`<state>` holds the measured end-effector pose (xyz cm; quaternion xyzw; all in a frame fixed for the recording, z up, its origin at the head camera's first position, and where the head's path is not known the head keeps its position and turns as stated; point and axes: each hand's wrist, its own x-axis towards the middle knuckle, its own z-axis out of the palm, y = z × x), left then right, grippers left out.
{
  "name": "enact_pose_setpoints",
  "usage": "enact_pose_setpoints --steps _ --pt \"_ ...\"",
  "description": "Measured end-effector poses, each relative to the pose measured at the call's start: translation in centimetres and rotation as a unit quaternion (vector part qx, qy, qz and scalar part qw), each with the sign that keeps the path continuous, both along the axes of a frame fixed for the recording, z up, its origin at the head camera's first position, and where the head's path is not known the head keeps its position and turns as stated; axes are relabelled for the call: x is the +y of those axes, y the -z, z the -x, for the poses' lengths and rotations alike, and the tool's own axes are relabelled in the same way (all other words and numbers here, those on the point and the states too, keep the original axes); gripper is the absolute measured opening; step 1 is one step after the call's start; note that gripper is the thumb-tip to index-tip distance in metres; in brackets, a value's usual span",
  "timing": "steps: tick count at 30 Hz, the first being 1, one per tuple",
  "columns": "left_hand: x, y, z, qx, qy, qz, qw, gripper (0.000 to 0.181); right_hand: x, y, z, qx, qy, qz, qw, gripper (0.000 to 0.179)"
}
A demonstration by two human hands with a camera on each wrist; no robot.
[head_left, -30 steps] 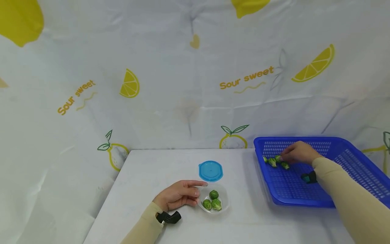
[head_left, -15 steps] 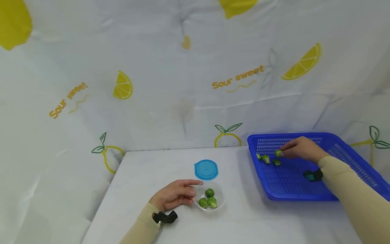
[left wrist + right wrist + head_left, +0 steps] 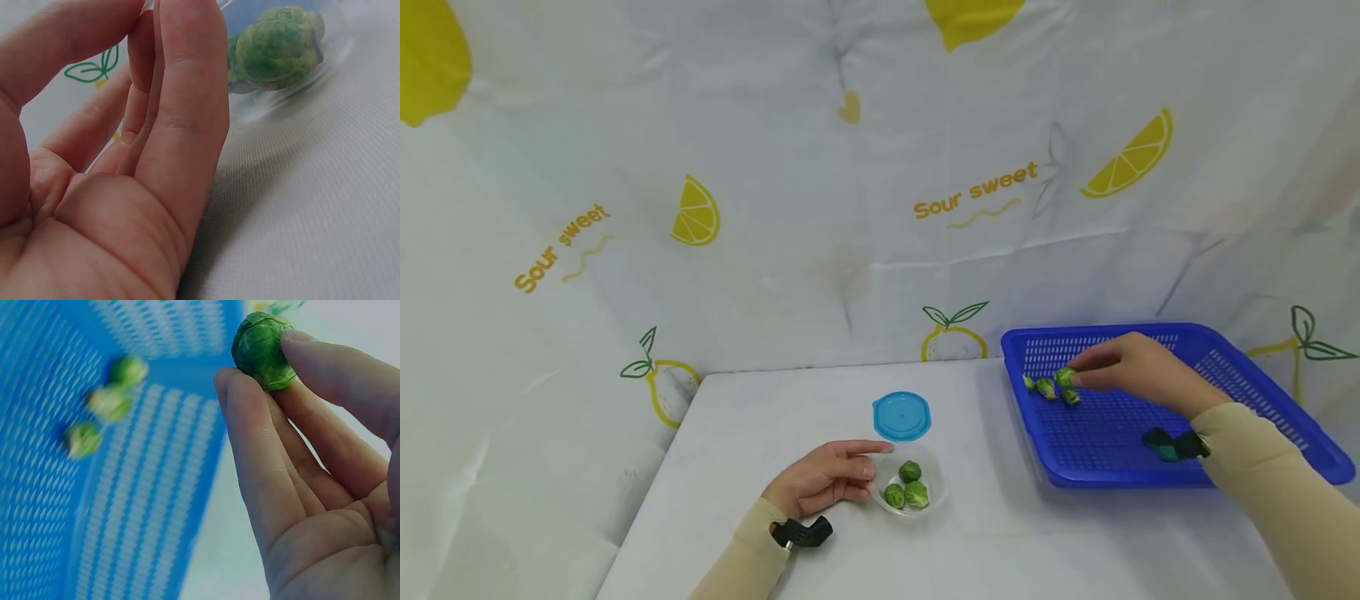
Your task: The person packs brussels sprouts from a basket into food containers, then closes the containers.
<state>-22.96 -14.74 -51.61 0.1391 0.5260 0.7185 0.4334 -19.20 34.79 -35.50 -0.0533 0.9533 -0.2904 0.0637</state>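
My right hand (image 3: pixel 1138 372) pinches a Brussels sprout (image 3: pixel 262 351) between thumb and fingertips, held over the blue basket (image 3: pixel 1120 479) in the head view. Three other sprouts lie by the basket's left wall, blurred in the right wrist view; one of these is a sprout (image 3: pixel 83 439) nearest the mesh side. On the table, my left hand (image 3: pixel 823 479) grips the left rim of a small clear plastic bowl (image 3: pixel 936 492), index finger stretched along the edge. Inside the bowl sit three sprouts, among them a sprout (image 3: pixel 917 494) at the front.
A round blue lid (image 3: pixel 902 416) lies flat on the white table (image 3: pixel 775 417) just behind the bowl. A white cloth with lemon prints (image 3: pixel 820 208) hangs along the table's back edge. The basket stands at the table's right side.
My right hand has lifted a sprout up from the others in the basket. The head view has shifted slightly rightward. My left hand stays at the bowl.
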Motion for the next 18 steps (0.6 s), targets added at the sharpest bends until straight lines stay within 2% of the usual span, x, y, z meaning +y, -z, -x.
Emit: enact_pose_setpoints --steps 8,18 --pt "-0.1 0.3 0.3 0.009 -0.006 0.005 0.9999 0.054 -5.8 -1.1 -0.7 0.014 -0.033 0.03 0.9989 0.035" --pt "-0.2 0.3 0.4 0.009 0.0 0.005 0.9999 0.057 -12.8 0.2 -0.4 0.007 -0.089 0.074 0.9932 0.023"
